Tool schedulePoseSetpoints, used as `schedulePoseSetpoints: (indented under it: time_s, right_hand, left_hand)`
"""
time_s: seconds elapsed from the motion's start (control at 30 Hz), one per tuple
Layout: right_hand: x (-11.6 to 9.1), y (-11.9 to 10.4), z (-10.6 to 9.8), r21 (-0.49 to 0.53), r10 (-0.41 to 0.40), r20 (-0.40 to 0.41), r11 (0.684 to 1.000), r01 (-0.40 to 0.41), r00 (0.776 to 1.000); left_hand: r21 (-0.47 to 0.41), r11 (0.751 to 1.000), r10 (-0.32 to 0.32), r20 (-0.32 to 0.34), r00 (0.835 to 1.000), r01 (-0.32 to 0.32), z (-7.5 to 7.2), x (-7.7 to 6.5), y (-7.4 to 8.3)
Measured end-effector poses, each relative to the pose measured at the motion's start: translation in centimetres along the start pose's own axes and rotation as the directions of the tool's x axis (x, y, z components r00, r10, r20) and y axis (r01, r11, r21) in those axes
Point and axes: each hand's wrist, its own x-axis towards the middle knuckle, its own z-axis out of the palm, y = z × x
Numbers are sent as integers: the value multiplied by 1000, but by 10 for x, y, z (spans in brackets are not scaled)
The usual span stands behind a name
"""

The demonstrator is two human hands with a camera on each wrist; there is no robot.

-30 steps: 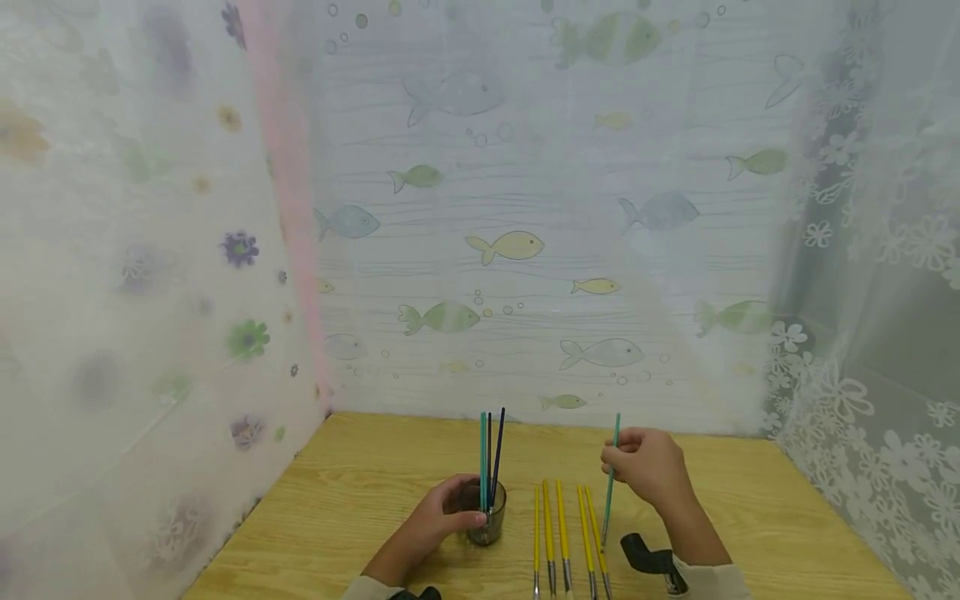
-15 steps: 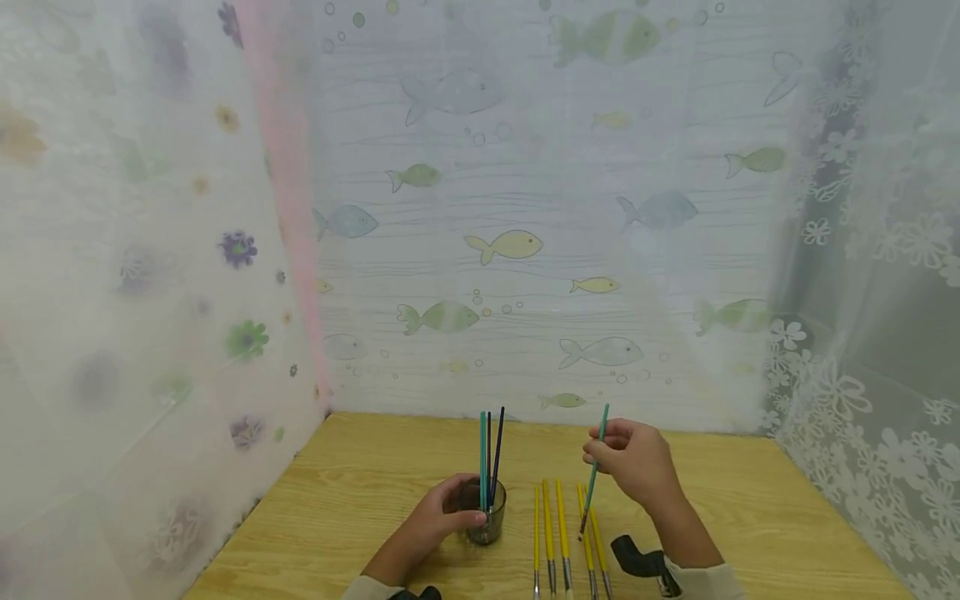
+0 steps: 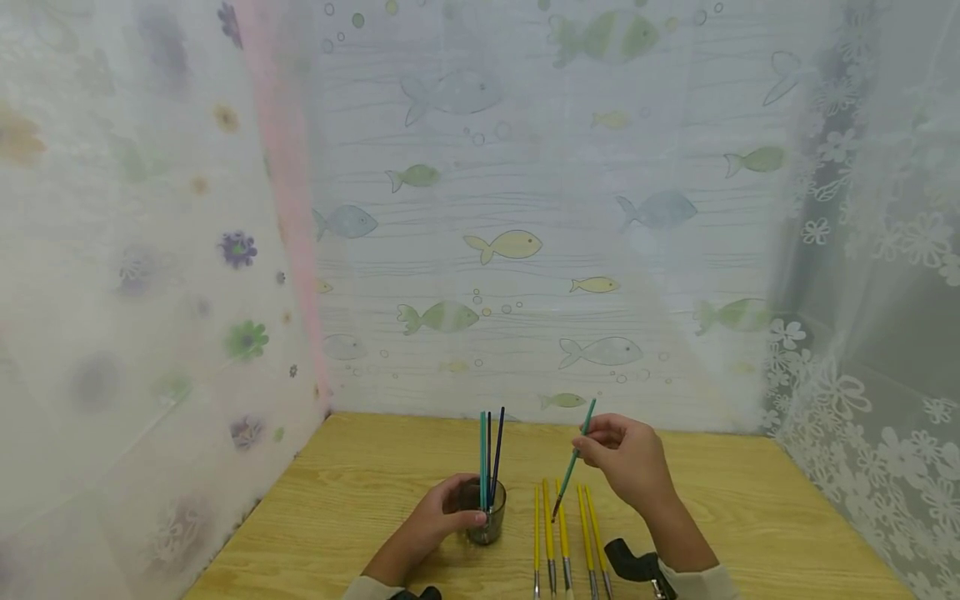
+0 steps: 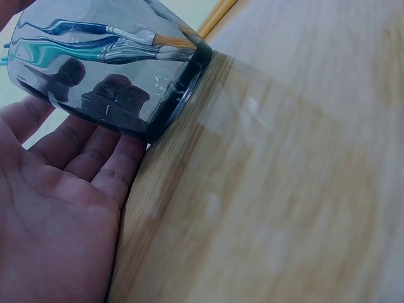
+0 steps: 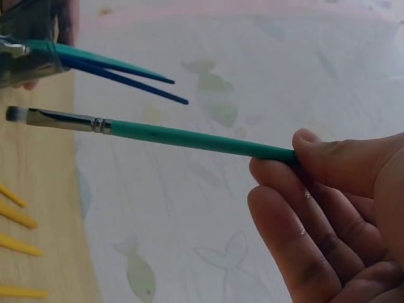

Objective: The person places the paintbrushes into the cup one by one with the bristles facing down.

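My right hand (image 3: 632,462) pinches a teal paintbrush (image 5: 189,139) near the end of its handle, between thumb and fingertips. The brush tilts, its dark flat bristles low and to the left, above the yellow brushes in the head view. A smoky clear glass (image 3: 495,523) stands on the table, gripped by my left hand (image 3: 433,523) with thumb and fingers round its side. Inside it, teal brushes (image 3: 482,450) and dark blue brushes (image 3: 498,450) stand handles up; their bristles rest near the glass bottom in the left wrist view.
Several yellow-handled paintbrushes (image 3: 549,525) lie in a row right of the glass, bristles toward me. The wood-grain table (image 3: 360,458) ends at a fish-patterned curtain (image 3: 517,333) at the back. A black strap piece (image 3: 633,562) sits by my right wrist.
My right hand has moved left with the teal paintbrush, and the brush has tilted further, its bristles swinging left and up toward the glass. The left hand and glass have stayed put.
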Motion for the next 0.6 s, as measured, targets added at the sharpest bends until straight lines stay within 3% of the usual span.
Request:
schedulePoseSetpoints:
  time_s: [0.27,0.6]
  right_hand:
    - [-5,-7,9,61,-55,-19,997,56,998]
    - [-9,-9,28,115,-91,15,989,88,996]
  left_hand:
    - [-3,1000,-14,0,1000,14,0,-1,-1]
    - [-29,1000,-4,21,1000,5,1,0,1]
